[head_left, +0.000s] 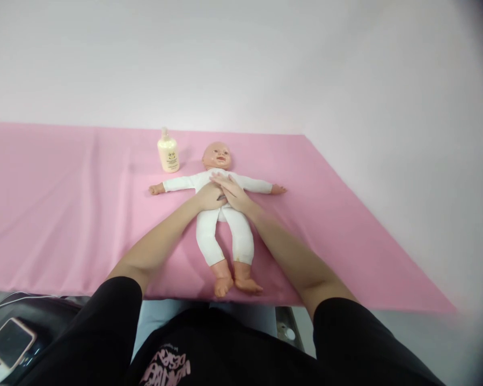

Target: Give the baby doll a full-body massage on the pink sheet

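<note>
A baby doll (209, 236) in a white bodysuit lies face up on a pink cloth (104, 214), its arms spread wide and its feet toward me. My left hand (209, 197) rests on the doll's belly; the part of it that shows lies flat, with most of its fingers covered. My right hand (234, 192) crosses over it from the right, fingers stretched out toward the doll's chest. Neither hand grips anything that I can see. A small dark spot between the hands is too small to make out.
A cream-coloured pump bottle (168, 154) with a printed label stands left of the doll's head. A white wall (241, 64) rises behind the cloth. At the lower left, a device with a dark screen (11, 343) lies on a black surface near a white cable (20, 298).
</note>
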Available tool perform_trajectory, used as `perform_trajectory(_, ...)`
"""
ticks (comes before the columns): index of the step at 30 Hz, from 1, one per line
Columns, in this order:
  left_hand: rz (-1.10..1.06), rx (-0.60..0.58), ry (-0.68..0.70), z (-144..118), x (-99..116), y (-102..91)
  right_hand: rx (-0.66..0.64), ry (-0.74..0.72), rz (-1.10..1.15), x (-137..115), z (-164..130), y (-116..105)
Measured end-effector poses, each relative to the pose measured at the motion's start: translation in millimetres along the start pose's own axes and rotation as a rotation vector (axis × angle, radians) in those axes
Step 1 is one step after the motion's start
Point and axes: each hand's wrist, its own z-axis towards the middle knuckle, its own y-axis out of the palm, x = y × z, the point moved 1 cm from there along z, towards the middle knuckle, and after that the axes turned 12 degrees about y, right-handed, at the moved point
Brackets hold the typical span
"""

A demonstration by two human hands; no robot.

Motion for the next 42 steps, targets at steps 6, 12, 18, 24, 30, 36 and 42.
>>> perform_trajectory(6,-0.032,0.140,0.003,-2,-7,11.2,-0.025,0.070,-0.097,4,5,0)
perform_trajectory(12,-0.168,0.383,-0.106,-7,-18,15.0,0.039,0.254,-0.211,13,6,0)
perform_trajectory(18,-0.198,0.562,-0.349,-17,-27,16.7,0.057,0.488,-0.438,-14,-10,14)
perform_trajectory(24,-0.144,0.462,-0.455,-16,-33,16.9,-0.054,0.364,-0.513,-42,-20,25)
perform_trajectory(30,-0.101,0.434,-0.493,-15,-37,18.9,-0.116,0.162,-0.347,-8,2,7)
perform_trajectory(36,-0.023,0.390,-0.574,-23,-40,14.2,0.065,0.291,-0.216,37,9,-1)
perform_trajectory(42,0.159,0.311,-0.681,-30,-40,6.7,0.184,0.357,-0.294,63,7,-13)
